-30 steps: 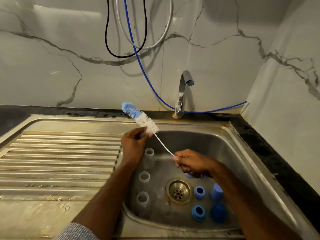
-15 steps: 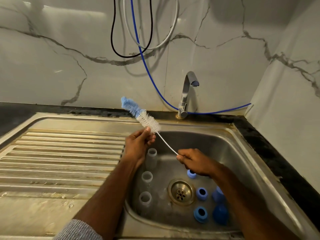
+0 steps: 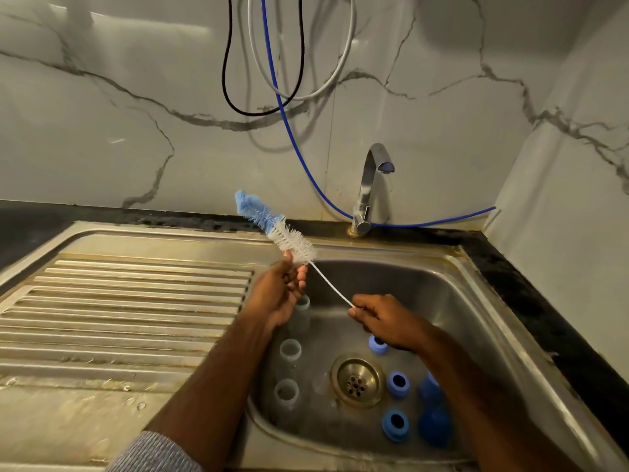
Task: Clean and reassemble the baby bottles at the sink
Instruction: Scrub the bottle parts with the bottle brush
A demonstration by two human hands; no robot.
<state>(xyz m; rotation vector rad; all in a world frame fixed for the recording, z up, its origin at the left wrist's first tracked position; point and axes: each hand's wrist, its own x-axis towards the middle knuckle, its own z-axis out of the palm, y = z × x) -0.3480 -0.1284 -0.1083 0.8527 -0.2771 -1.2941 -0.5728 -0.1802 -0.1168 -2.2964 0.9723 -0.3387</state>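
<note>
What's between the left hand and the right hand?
In the head view, only the bottle brush's thin white wire stem spans the gap, from the left hand at the bristles down to the right hand pinching its end.

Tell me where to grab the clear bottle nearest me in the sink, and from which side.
Take the nearest clear bottle by its open neck, from straight above. It stands upright by the basin's left wall, so that side looks cramped; another bottle stands just behind it. Wrap the fingers round the neck rim, likely with the left hand, once it leaves the brush.
</note>
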